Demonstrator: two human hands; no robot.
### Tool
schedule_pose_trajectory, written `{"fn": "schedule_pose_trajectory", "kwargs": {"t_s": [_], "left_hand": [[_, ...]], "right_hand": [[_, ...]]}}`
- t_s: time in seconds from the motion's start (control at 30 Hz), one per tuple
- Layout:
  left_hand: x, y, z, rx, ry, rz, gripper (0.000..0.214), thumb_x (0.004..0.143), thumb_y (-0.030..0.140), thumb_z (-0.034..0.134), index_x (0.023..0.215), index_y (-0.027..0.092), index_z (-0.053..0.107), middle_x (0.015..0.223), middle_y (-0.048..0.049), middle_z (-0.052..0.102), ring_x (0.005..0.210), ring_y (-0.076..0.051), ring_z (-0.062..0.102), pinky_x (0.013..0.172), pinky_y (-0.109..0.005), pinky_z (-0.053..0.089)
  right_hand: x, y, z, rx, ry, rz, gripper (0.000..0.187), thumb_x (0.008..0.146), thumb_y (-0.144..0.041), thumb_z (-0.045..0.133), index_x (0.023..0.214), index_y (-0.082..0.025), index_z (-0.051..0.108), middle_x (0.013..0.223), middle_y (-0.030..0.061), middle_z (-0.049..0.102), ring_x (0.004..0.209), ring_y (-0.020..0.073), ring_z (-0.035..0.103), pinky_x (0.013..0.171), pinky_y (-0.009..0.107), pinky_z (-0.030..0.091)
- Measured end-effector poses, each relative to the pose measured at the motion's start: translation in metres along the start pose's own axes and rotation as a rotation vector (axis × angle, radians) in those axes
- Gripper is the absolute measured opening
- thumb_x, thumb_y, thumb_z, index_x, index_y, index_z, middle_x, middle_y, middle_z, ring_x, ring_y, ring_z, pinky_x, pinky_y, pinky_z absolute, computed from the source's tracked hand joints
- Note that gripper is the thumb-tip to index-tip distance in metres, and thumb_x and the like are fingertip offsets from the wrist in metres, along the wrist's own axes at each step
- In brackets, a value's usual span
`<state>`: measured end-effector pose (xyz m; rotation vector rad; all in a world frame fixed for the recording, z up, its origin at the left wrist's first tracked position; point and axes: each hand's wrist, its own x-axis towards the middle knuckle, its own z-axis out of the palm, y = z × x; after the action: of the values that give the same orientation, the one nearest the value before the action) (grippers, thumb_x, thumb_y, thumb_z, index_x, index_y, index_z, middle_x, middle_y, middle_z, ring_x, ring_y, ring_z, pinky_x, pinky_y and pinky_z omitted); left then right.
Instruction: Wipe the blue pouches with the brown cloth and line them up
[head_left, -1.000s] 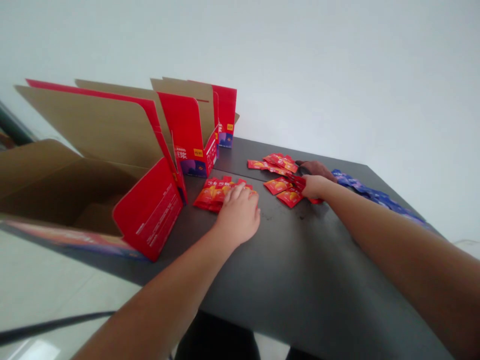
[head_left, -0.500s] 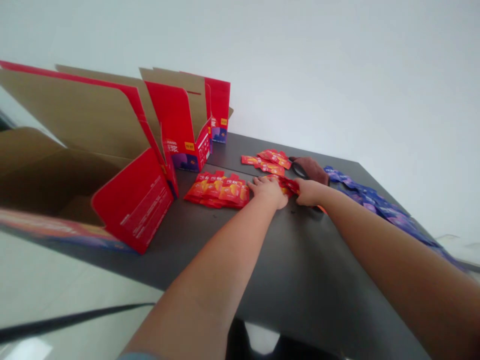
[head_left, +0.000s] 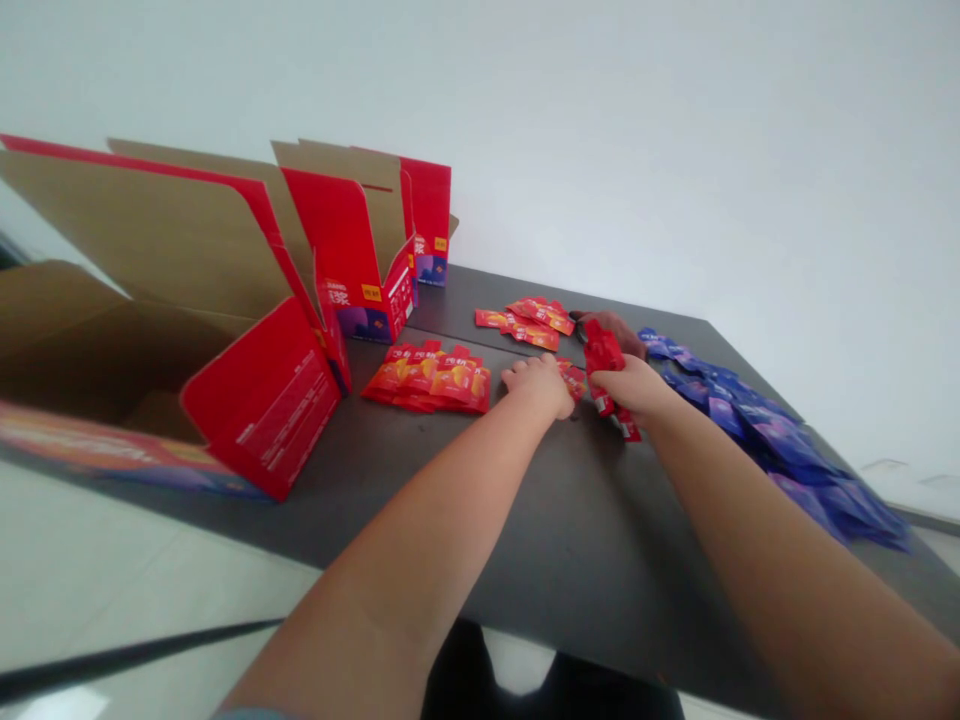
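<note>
My right hand [head_left: 630, 388] pinches several red pouches [head_left: 602, 347], raised off the table and tilted, their plain red side toward me. My left hand [head_left: 538, 386] lies low on the table, palm down with fingers apart, touching more orange-red pouches [head_left: 573, 379] that show at its right side; part of them is hidden under it. Left of that hand lies an overlapping row of orange-red pouches [head_left: 431, 377]. Farther back is a loose pile of the same orange-red pouches [head_left: 534, 318].
Open red cardboard boxes [head_left: 262, 400] with raised flaps stand along the left of the dark table [head_left: 525, 540]. Blue-purple pouches [head_left: 750, 410] lie in overlapping rows on the right. A brownish object [head_left: 619, 328], partly hidden, sits behind my right hand.
My right hand has lifted the red pouches from beside my left hand and turned them upright, moving slightly right. My left hand has stayed almost in place.
</note>
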<state>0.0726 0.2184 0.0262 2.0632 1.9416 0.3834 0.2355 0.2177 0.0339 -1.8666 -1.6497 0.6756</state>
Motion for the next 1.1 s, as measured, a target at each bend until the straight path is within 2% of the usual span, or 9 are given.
{"fn": "schedule_pose_trajectory", "kwargs": {"t_s": [0.13, 0.27, 0.4, 0.53, 0.7, 0.8, 0.93, 1.0, 1.1], "left_hand": [[-0.011, 0.006, 0.008, -0.102, 0.008, -0.021, 0.043, 0.103, 0.04, 0.072, 0.14, 0.02, 0.063, 0.143, -0.0123, 0.064, 0.121, -0.03, 0.068, 0.101, -0.053, 0.06], [-0.013, 0.005, 0.016, -0.251, -0.036, -0.042, 0.042, 0.103, 0.039, 0.072, 0.139, 0.02, 0.064, 0.142, -0.0123, 0.065, 0.121, -0.029, 0.068, 0.1, -0.052, 0.06], [-0.005, -0.001, 0.019, -0.443, -0.087, 0.001, 0.04, 0.102, 0.039, 0.074, 0.137, 0.021, 0.065, 0.14, -0.0117, 0.066, 0.119, -0.028, 0.069, 0.098, -0.049, 0.061], [0.0, -0.007, 0.025, -0.627, -0.091, 0.056, 0.04, 0.101, 0.038, 0.075, 0.136, 0.022, 0.066, 0.138, -0.011, 0.066, 0.119, -0.028, 0.069, 0.096, -0.046, 0.061], [-0.003, -0.016, 0.035, -0.804, -0.075, 0.065, 0.038, 0.104, 0.04, 0.071, 0.136, 0.021, 0.066, 0.138, -0.011, 0.067, 0.116, -0.027, 0.07, 0.096, -0.048, 0.062], [-0.005, -0.019, 0.037, -0.877, -0.044, 0.048, 0.038, 0.104, 0.04, 0.071, 0.135, 0.02, 0.066, 0.136, -0.0108, 0.068, 0.114, -0.027, 0.071, 0.095, -0.047, 0.062], [-0.006, -0.016, 0.035, -0.949, 0.091, 0.067, 0.038, 0.104, 0.04, 0.07, 0.136, 0.02, 0.066, 0.137, -0.0112, 0.067, 0.115, -0.027, 0.07, 0.097, -0.049, 0.062], [-0.008, -0.011, 0.036, -0.981, 0.147, 0.128, 0.038, 0.104, 0.04, 0.07, 0.137, 0.02, 0.065, 0.139, -0.0116, 0.066, 0.117, -0.027, 0.07, 0.098, -0.049, 0.061], [-0.012, -0.006, 0.039, -1.026, 0.152, 0.264, 0.037, 0.104, 0.039, 0.07, 0.136, 0.02, 0.066, 0.139, -0.0115, 0.067, 0.116, -0.027, 0.07, 0.098, -0.049, 0.061]], "right_hand": [[-0.007, 0.005, 0.008, 0.283, -0.056, 0.109, 0.024, 0.104, -0.038, 0.069, 0.104, -0.014, 0.07, 0.09, 0.0028, 0.073, 0.074, 0.0157, 0.07, 0.068, 0.031, 0.06], [-0.012, 0.009, 0.014, 0.458, -0.095, 0.169, 0.031, 0.107, -0.045, 0.065, 0.116, -0.016, 0.069, 0.104, 0.0054, 0.073, 0.085, 0.0173, 0.072, 0.077, 0.035, 0.063], [-0.019, 0.011, 0.019, 0.606, -0.087, 0.19, 0.021, 0.103, -0.038, 0.062, 0.105, -0.018, 0.066, 0.095, 0.0072, 0.074, 0.084, 0.0224, 0.074, 0.075, 0.039, 0.065], [-0.025, 0.013, 0.025, 0.754, -0.062, 0.22, 0.003, 0.089, -0.027, 0.055, 0.09, -0.024, 0.055, 0.084, 0.0074, 0.072, 0.087, 0.0273, 0.076, 0.077, 0.042, 0.068], [-0.028, 0.017, 0.029, 0.836, -0.014, 0.22, 0.012, 0.079, -0.03, 0.055, 0.087, -0.027, 0.049, 0.08, 0.0064, 0.07, 0.085, 0.0276, 0.076, 0.079, 0.044, 0.068], [-0.028, 0.018, 0.032, 0.834, 0.066, 0.184, 0.017, 0.076, -0.034, 0.056, 0.089, -0.027, 0.048, 0.081, 0.0062, 0.069, 0.084, 0.0278, 0.076, 0.077, 0.043, 0.068], [-0.028, 0.018, 0.04, 0.769, 0.257, 0.082, 0.023, 0.078, -0.038, 0.056, 0.095, -0.028, 0.045, 0.089, 0.0062, 0.069, 0.088, 0.0277, 0.075, 0.075, 0.04, 0.067], [-0.03, 0.018, 0.043, 0.711, 0.352, 0.004, 0.027, 0.081, -0.039, 0.055, 0.104, -0.027, 0.047, 0.101, 0.007, 0.071, 0.096, 0.0267, 0.075, 0.08, 0.038, 0.066], [-0.033, 0.019, 0.045, 0.614, 0.443, -0.122, 0.044, 0.087, -0.041, 0.058, 0.127, -0.028, 0.045, 0.128, 0.0083, 0.069, 0.114, 0.0244, 0.072, 0.098, 0.038, 0.061]]}}
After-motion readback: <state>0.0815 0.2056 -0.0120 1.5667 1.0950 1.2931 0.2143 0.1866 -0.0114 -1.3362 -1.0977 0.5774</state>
